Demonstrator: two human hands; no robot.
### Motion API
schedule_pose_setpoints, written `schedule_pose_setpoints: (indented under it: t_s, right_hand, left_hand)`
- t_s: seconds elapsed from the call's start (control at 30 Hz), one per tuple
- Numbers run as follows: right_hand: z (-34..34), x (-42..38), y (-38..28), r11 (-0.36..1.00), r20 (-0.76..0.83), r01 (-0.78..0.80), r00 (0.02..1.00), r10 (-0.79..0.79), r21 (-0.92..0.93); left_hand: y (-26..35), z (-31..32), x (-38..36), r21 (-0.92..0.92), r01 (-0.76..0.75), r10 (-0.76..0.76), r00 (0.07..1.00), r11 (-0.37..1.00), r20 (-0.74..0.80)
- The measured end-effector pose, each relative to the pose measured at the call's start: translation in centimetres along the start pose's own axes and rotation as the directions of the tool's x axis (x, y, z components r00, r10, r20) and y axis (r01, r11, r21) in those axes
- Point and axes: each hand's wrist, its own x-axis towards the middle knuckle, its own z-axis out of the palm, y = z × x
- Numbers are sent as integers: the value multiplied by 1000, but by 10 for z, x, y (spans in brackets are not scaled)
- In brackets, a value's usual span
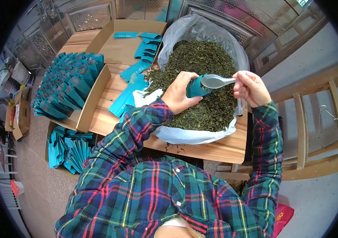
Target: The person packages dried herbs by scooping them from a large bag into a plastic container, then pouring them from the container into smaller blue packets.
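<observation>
My left hand (181, 92) is wrapped round a small teal packet (194, 88), its mouth turned toward the right. In my right hand (250, 88) a pale spoon (216, 81) is pinched by the handle, its bowl right at the packet's mouth. Both hands are over a big heap of dried green leaves (200, 55), which lies in a large plastic bag (191, 137) on the wooden table. Flat teal packets (127, 99) lie on the table left of the bag.
A cardboard tray (93, 95) at the left is packed with upright teal packets (68, 85). Behind it, an open box (119, 47) carries several more packets. Below the table edge (200, 152) a box of teal packets (72, 148) stands low. A wooden ladder-like frame (302, 131) leans at the right.
</observation>
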Motion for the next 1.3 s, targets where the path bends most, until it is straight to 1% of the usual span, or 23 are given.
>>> schedule_pose_setpoints:
  t_s: [0.03,0.07,0.17,0.2,0.23,0.3,0.33,0.4,0.43,0.5,0.57,0.63,0.7,0.77,0.8,0.9,0.93,1.03,1.07,1.1,1.17,1.23,1.3]
  right_hand:
    - [-3,-2,7,995,-21,16,1000,-14,101]
    - [-6,-5,13,994,-18,17,1000,-15,106]
    - [-9,-18,29,905,-113,188,981,-156,382]
    - [-11,-22,34,905,-97,172,985,-146,388]
    - [-13,-25,40,884,-138,216,975,-174,414]
    - [-22,-39,57,861,-207,286,954,-216,420]
    - [-22,-41,74,862,-205,284,955,-215,419]
    - [-24,-53,87,878,-221,253,960,-174,407]
    - [-19,-59,94,876,-198,237,966,-166,420]
    - [-11,-67,104,867,-313,266,940,-136,421]
    - [-8,-70,117,861,-304,269,942,-142,432]
    - [-6,-73,128,859,-294,274,943,-153,433]
    - [-5,-75,133,855,-283,269,947,-151,444]
    - [-3,-74,136,849,-288,265,947,-141,456]
    - [-1,-73,135,849,-264,258,953,-147,461]
    - [-2,-77,131,829,-328,302,932,-153,470]
    - [-5,-77,133,828,-311,296,937,-157,475]
    - [-12,-76,141,822,-297,305,939,-174,481]
    - [-13,-77,143,821,-287,300,942,-174,486]
    - [-13,-79,145,822,-299,306,938,-174,480]
    - [-15,-82,147,824,-325,321,929,-178,466]
    - [-17,-87,152,818,-328,319,929,-171,479]
    - [-18,-92,157,807,-347,319,925,-152,497]
  left_hand:
    - [0,0,1,6,1,-1,1000,1000,1]
    - [1,-1,2,19,-5,5,1000,1000,-10]
    - [12,-10,3,54,2,0,999,999,-39]
    - [18,-20,3,57,14,-11,998,998,-63]
    - [29,-33,3,65,35,-30,996,997,-90]
    - [47,-69,-4,-51,147,-154,975,988,-160]
    - [53,-96,-24,-6,216,-213,958,976,-195]
    - [59,-138,-42,-158,186,-220,944,970,-244]
    - [62,-147,-57,-140,201,-231,939,970,-256]
    - [67,-151,-91,-231,376,-430,860,898,-275]
    - [63,-134,-125,-364,498,-598,759,787,-256]
    - [40,-103,-160,-323,469,-555,786,822,-271]
    - [15,-73,-188,-131,487,-504,816,863,-282]
    - [9,-58,-195,-108,467,-473,807,878,-353]
    - [12,-60,-192,-98,467,-467,801,879,-375]
    - [25,-65,-185,135,458,-393,854,878,-342]
    - [29,-70,-184,144,462,-389,849,875,-356]
    - [39,-91,-176,183,432,-323,843,883,-430]
    - [50,-110,-168,263,425,-262,834,866,-486]
    - [62,-135,-160,341,423,-197,822,840,-534]
    - [75,-185,-152,266,583,-292,688,768,-665]
    - [56,-235,-162,232,680,-278,553,696,-786]
    - [42,-267,-167,237,699,-277,537,674,-797]
